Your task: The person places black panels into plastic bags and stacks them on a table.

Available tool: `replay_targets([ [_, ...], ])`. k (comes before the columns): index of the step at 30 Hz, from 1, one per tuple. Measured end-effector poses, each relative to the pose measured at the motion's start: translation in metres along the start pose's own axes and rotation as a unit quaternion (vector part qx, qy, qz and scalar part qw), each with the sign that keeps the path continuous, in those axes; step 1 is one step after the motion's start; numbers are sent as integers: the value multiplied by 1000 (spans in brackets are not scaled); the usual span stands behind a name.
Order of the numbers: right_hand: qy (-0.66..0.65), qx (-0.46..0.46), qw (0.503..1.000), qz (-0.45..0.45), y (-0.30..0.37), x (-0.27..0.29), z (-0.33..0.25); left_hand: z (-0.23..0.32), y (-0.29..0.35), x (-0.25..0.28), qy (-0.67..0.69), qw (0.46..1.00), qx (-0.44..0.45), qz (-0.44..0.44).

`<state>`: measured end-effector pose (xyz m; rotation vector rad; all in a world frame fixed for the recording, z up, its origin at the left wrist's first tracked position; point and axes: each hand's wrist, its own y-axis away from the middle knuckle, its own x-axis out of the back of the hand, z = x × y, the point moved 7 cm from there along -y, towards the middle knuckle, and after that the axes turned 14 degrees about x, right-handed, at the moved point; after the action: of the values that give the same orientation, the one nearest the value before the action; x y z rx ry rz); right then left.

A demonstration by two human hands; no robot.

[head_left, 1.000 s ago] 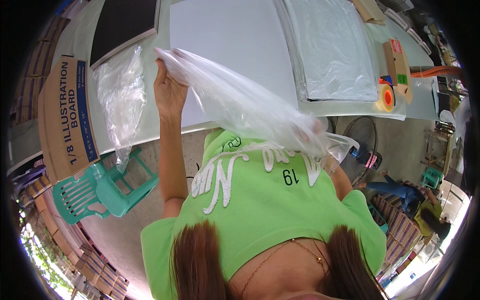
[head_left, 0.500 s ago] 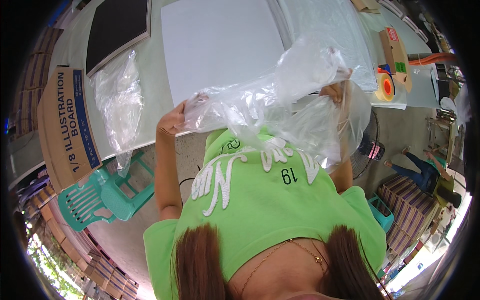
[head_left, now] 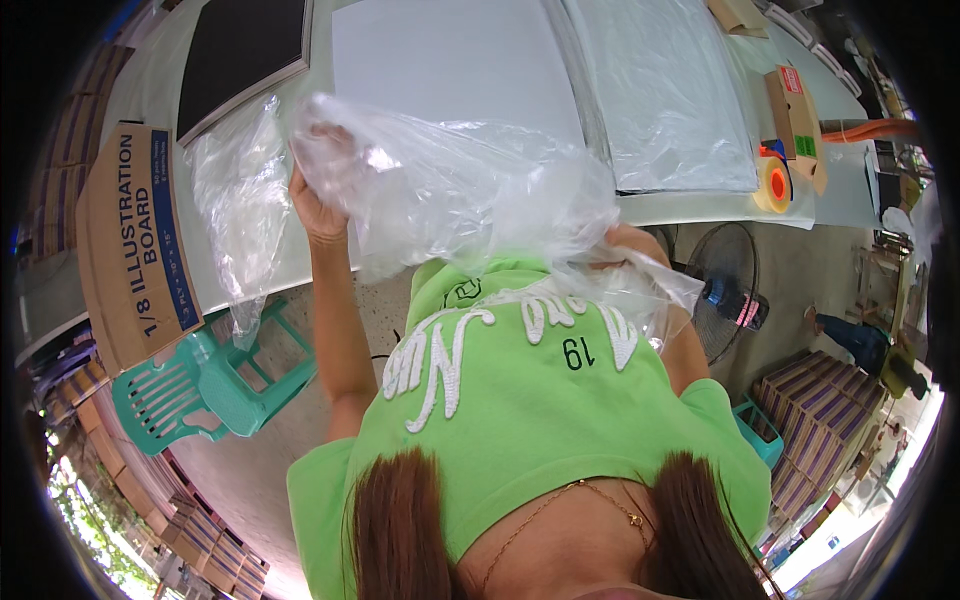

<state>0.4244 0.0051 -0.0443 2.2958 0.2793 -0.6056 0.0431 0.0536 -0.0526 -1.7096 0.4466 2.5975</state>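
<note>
A large clear plastic bag (head_left: 470,190) stretches between my hands, crumpled and shiny, over the front part of the white board (head_left: 450,60) on the table. My left hand (head_left: 322,195) is raised at the bag's left end, its fingers curled and partly veiled by the film. Lower down, close to my shirt, my right hand (head_left: 632,243) grips the bag's right end, and a loose flap of film hangs past it. Some of the right fingers are hidden by the plastic.
Another clear plastic bag (head_left: 235,200) droops over the table edge at left, beside a brown carton (head_left: 125,270) and green plastic chair (head_left: 215,385). A black board (head_left: 240,65) lies behind. Rightward are a film-covered stack (head_left: 665,90), tape roll (head_left: 773,185), small box (head_left: 795,120) and fan (head_left: 715,290).
My left hand has moved up and left with its end of the bag. My right hand has come down and left, drawing the bag lower and uncovering the film-covered stack.
</note>
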Motion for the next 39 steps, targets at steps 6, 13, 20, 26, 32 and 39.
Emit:
replay_targets([
  [6, -145, 134, 980, -9, -20, 7, -16, -27, 14, 7, -282, 941, 188, -11],
  [13, -215, 221, 951, -22, -35, 7, -44, -39, 15, 43, -136, 960, 209, -130],
  [20, -113, 76, 990, -23, -16, 0, 5, 0, -18, -19, 140, 975, 61, -164],
  [26, -228, 239, 944, -1, -29, 19, -33, -32, 27, 6, -166, 952, 196, -168],
  [32, -235, 281, 930, -20, -31, 18, -61, -41, 44, 33, -180, 945, 206, -179],
  [39, -90, 64, 993, -32, -16, -2, 6, 15, 2, 14, 166, 941, 44, -293],
])
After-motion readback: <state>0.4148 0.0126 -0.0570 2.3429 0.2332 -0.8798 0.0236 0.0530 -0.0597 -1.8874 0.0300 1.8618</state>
